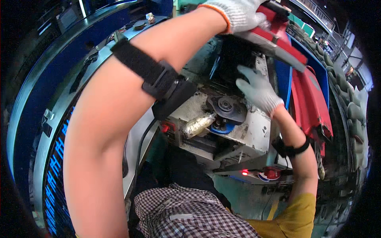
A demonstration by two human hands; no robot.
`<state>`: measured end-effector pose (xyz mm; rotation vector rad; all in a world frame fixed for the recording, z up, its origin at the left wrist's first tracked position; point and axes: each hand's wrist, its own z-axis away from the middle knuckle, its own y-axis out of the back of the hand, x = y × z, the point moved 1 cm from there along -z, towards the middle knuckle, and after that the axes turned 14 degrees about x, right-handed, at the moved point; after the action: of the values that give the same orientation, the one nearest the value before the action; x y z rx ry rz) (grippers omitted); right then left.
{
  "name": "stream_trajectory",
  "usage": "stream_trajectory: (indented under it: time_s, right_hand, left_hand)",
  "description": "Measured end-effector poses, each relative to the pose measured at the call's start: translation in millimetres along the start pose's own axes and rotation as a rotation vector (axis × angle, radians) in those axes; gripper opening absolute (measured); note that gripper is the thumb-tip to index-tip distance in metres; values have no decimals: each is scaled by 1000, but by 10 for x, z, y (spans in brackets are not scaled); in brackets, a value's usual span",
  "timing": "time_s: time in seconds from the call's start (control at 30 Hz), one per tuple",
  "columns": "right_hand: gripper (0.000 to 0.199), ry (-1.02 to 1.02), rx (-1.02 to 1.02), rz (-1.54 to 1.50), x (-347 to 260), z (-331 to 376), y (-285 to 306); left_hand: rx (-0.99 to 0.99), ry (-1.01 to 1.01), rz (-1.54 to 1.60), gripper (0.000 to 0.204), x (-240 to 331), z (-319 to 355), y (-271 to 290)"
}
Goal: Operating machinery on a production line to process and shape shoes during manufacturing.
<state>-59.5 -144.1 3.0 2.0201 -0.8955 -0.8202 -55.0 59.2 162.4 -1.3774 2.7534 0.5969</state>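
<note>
My left hand [244,16], in a white knitted glove with an orange cuff, is at the top of the view against a red machine part [274,20] with a grey lower edge. Its fingers are blurred and partly cut off, so their grip is unclear. Lower and to the right, my right hand [258,88], also gloved, hovers over the white machine bed [254,135] with fingers spread and nothing in them. Nearest below it sits a dark plate with a round hub [226,105]. A handle wrapped in shiny clear film [199,125] sticks out from it toward the lower left.
A red panel [309,103] stands in a blue frame at right, beside rows of grey, sole-like pieces [353,109]. A red light [245,172] glows below the bed. A metal-edged conveyor with blue bristle-like strips [55,170] runs along the left.
</note>
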Motion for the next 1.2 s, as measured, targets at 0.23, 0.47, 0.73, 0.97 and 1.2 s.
stream_trajectory:
  time_s: [0.23, 0.47, 0.73, 0.97, 1.2]
  right_hand:
    - [101, -53, -193, 223, -326, -964, -1058]
    - [61, -554, -130, -824, 1184, -1013, -672]
    - [93, -79, 321, -545, -387, 488, 239]
    - [58, -473, 20, -1584, -2119, 727, -27]
    - [60, 138, -56, -1129, -2757, 1371, -812]
  left_hand:
    - [441, -21, -183, 53, -115, 661, 351]
    - [69, 802, 360, 82, 325, 1663, 832]
    - [76, 1776, 1504, 52, 688, 2167, 1109]
    - [691, 1383, 1863, 36, 664, 2253, 1934]
    - [602, 1846, 1334, 30, -336, 2944, 2684]
